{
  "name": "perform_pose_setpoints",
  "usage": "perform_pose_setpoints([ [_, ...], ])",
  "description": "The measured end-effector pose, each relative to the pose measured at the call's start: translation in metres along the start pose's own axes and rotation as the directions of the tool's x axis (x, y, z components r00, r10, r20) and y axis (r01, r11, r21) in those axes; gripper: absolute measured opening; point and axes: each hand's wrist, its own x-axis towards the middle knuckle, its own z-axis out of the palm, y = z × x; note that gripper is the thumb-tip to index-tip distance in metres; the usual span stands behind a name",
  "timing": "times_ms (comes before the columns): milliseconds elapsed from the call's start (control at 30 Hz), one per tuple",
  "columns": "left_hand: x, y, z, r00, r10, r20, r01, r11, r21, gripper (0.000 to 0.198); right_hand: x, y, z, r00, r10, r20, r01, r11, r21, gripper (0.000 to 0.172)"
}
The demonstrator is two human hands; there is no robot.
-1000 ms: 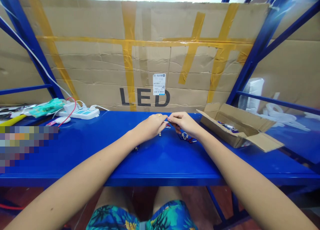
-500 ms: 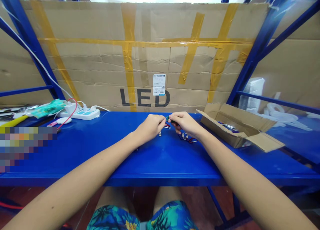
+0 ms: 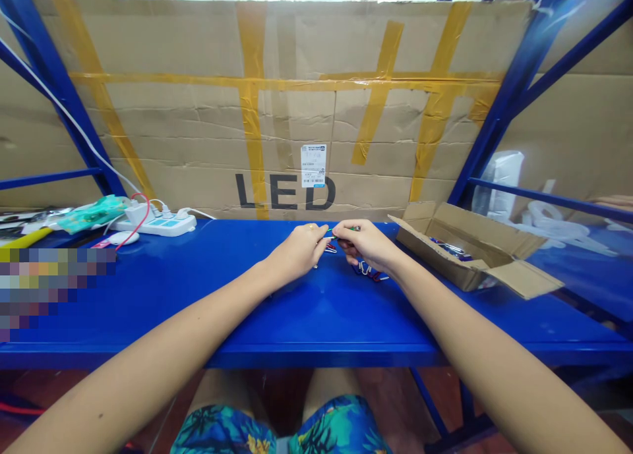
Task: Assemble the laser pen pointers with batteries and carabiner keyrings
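My left hand (image 3: 299, 251) and my right hand (image 3: 364, 243) meet at the middle of the blue shelf (image 3: 297, 302), fingertips pinched together on a small green clip (image 3: 330, 232) held just above the surface. Both hands are closed on it. Under my right hand lies a little pile of small metal carabiner clips (image 3: 368, 270) in silver, red and blue. A tiny metal piece (image 3: 316, 265) rests on the shelf below my left hand.
An open cardboard box (image 3: 469, 250) with more clips inside sits at the right. A white power strip (image 3: 161, 225) with cables and a green item (image 3: 93, 211) lie at the left. A large taped cardboard sheet marked LED (image 3: 287, 111) stands behind.
Both hands have lifted slightly and the small green clip now shows between the fingertips. The arms have hardly moved.
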Motion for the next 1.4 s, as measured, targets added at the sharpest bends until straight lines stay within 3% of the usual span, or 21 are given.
perform_pose_setpoints([
  [133,-0.001,0.002,-0.003,0.999,0.029,0.038,-0.030,0.999,0.031,0.023,0.000,0.000,0.001,1.000,-0.024,-0.005,0.024,0.999,-0.048,0.021],
  [367,-0.003,0.002,0.000,1.000,0.002,-0.004,-0.002,1.000,0.021,0.023,-0.001,0.001,0.001,0.997,-0.069,-0.018,0.066,0.990,-0.123,0.020],
  [500,-0.001,0.005,0.001,0.998,-0.065,-0.015,0.065,0.998,-0.017,0.023,0.001,0.005,0.003,0.994,-0.106,-0.037,0.096,0.971,-0.218,0.020],
  [633,0.000,0.010,-0.001,0.979,-0.203,-0.016,0.199,0.970,-0.136,0.027,0.002,0.008,0.004,0.989,-0.147,-0.030,0.133,0.951,-0.278,0.020],
  [733,0.000,0.013,-0.003,0.945,-0.322,0.058,0.324,0.894,-0.310,0.031,0.002,0.009,0.003,0.987,-0.161,-0.017,0.149,0.946,-0.289,0.020],
  [867,0.000,0.015,-0.004,0.903,-0.392,0.175,0.423,0.738,-0.526,0.031,0.002,0.009,0.001,0.988,-0.157,0.001,0.152,0.957,-0.248,0.021],
  [1033,0.003,0.013,-0.002,0.830,-0.507,0.235,0.517,0.538,-0.666,0.032,0.004,0.006,0.001,0.992,-0.122,-0.021,0.117,0.982,-0.149,0.022],
  [1167,0.005,0.008,-0.001,0.784,-0.585,0.209,0.503,0.400,-0.766,0.031,0.004,0.002,-0.001,0.995,-0.043,-0.086,0.043,0.999,-0.008,0.012],
  [1267,0.005,0.005,-0.001,0.772,-0.610,0.178,0.465,0.352,-0.812,0.031,0.003,0.000,-0.003,1.000,0.002,-0.016,-0.001,0.996,0.086,0.019],
  [1400,0.005,0.005,-0.002,0.767,-0.622,0.156,0.444,0.340,-0.829,0.031,0.002,0.001,-0.005,0.996,-0.029,0.081,0.015,0.985,0.172,0.021],
])
